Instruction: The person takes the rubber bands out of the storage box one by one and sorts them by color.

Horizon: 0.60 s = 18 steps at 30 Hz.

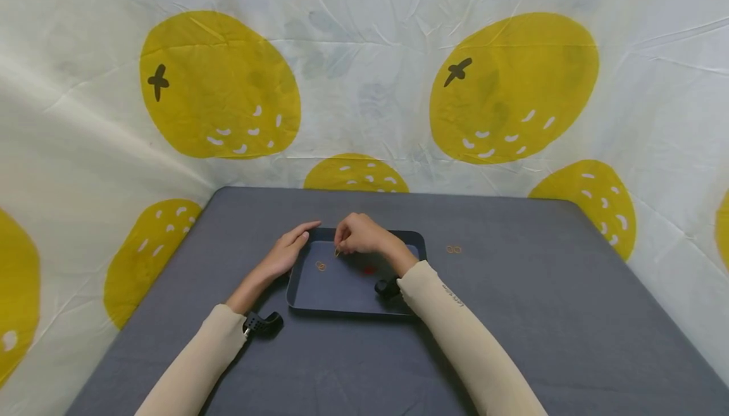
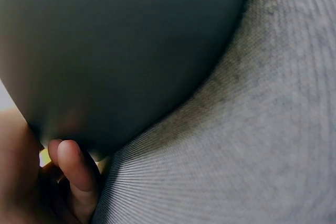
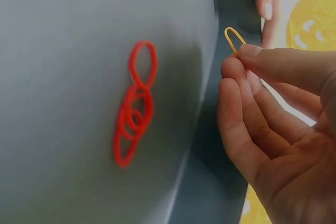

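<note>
A yellow rubber band (image 3: 234,39) is pinched between the thumb and index fingertip of my right hand (image 1: 359,234), which hovers over the far part of a dark grey tray (image 1: 342,312). My left hand (image 1: 285,252) rests at the tray's far left corner, its index finger reaching out past the rim. In the left wrist view, fingers (image 2: 76,166) lie against the tray's outer wall. Several red rubber bands (image 3: 139,108) lie overlapping on the tray floor, below the right wrist. Yellow-orange rubber bands (image 1: 321,266) sit in the tray's left half.
Two more orange rubber bands (image 1: 454,249) lie on the grey tablecloth (image 1: 535,289) right of the tray. A white curtain with yellow fruit shapes (image 1: 364,99) hangs behind the table. Black wrist cameras (image 1: 264,325) jut from both sleeves, the right one over the tray.
</note>
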Each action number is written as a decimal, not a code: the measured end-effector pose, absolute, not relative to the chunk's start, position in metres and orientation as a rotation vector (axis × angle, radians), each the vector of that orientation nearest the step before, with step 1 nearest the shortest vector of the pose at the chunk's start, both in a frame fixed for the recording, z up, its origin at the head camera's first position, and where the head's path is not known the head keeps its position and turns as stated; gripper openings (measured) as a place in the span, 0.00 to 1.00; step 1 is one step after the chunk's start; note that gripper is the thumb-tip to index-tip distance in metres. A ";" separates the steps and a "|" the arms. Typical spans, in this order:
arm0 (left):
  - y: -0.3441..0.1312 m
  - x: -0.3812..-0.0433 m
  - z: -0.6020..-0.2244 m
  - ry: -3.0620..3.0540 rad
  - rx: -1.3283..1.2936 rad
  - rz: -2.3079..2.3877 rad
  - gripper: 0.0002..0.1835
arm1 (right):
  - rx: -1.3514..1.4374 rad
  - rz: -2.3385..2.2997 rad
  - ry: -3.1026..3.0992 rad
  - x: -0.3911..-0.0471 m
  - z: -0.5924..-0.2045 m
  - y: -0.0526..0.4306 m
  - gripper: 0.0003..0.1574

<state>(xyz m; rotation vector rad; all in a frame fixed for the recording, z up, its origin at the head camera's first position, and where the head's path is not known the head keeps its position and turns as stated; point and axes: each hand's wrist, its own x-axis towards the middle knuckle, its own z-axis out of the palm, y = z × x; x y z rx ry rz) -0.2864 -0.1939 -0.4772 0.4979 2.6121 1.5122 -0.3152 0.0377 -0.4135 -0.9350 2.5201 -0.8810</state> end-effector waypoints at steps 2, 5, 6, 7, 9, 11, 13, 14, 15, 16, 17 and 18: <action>-0.194 -0.286 -0.476 2.614 0.491 1.508 0.22 | -0.935 -0.892 2.517 -0.315 -0.411 0.041 0.04; -0.193 -0.285 -0.476 2.618 0.474 1.503 0.22 | -0.934 -0.892 2.523 -0.314 -0.407 0.046 0.04; -0.193 -0.285 -0.476 2.618 0.474 1.501 0.22 | -0.935 -0.891 2.525 -0.314 -0.405 0.048 0.04; -0.193 -0.285 -0.476 2.615 0.464 1.506 0.21 | -0.939 -0.884 2.533 -0.313 -0.404 0.049 0.04; -0.192 -0.285 -0.477 2.614 0.473 1.507 0.22 | -0.943 -0.870 2.547 -0.312 -0.400 0.052 0.05; -0.193 -0.285 -0.477 2.617 0.480 1.508 0.22 | -0.950 -0.856 2.564 -0.311 -0.394 0.055 0.06; -0.193 -0.285 -0.477 2.620 0.491 1.510 0.22 | -0.964 -0.839 2.589 -0.309 -0.389 0.058 0.06; -0.193 -0.285 -0.477 2.622 0.500 1.510 0.22 | -0.968 -0.838 2.597 -0.309 -0.387 0.059 0.06; -0.193 -0.285 -0.477 2.619 0.499 1.515 0.22 | -0.975 -0.838 2.605 -0.308 -0.385 0.061 0.07; -0.193 -0.285 -0.477 2.619 0.506 1.512 0.22 | -0.983 -0.836 2.614 -0.307 -0.383 0.063 0.06; -0.193 -0.285 -0.477 2.621 0.512 1.510 0.22 | -0.989 -0.840 2.619 -0.307 -0.381 0.065 0.06; -0.193 -0.286 -0.477 2.623 0.513 1.507 0.22 | -0.993 -0.843 2.625 -0.307 -0.380 0.067 0.06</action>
